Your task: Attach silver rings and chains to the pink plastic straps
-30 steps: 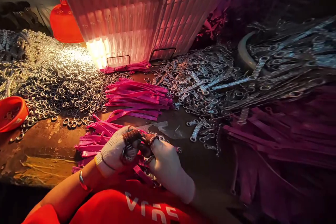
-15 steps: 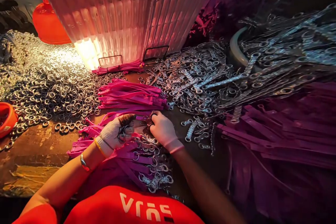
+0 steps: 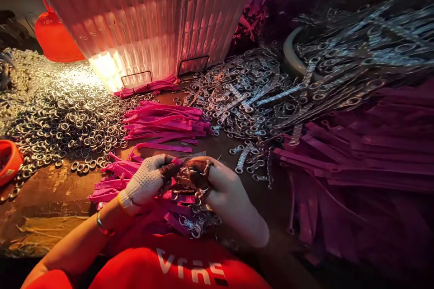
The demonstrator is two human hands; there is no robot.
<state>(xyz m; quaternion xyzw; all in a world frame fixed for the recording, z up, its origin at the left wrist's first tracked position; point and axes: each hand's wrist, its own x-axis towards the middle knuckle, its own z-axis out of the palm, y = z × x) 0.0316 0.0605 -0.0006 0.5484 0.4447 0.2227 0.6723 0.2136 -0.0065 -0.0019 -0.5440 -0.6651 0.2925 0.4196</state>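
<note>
My left hand, in a white dotted glove with darkened fingertips, is closed with a pink strap end between thumb and fingers. Close beside it, my right hand, also in a pale glove, is curled around a short metal chain with ring ends. The fingertips of both hands nearly meet, and what lies between them is partly hidden. Below them, pink straps joined to metal rings and chain pieces lie near my body. A pile of pink straps sits just beyond the hands.
Loose metal rings are heaped on the left, beside an orange container. Chain pieces cover the back right, near a curved rim. A ribbed translucent panel stands behind. Purple straps hang at right.
My right hand has turned over and come nearer my body, with chain pieces now showing in its fingers. My left hand now pinches a strap end. The view has shifted slightly.
</note>
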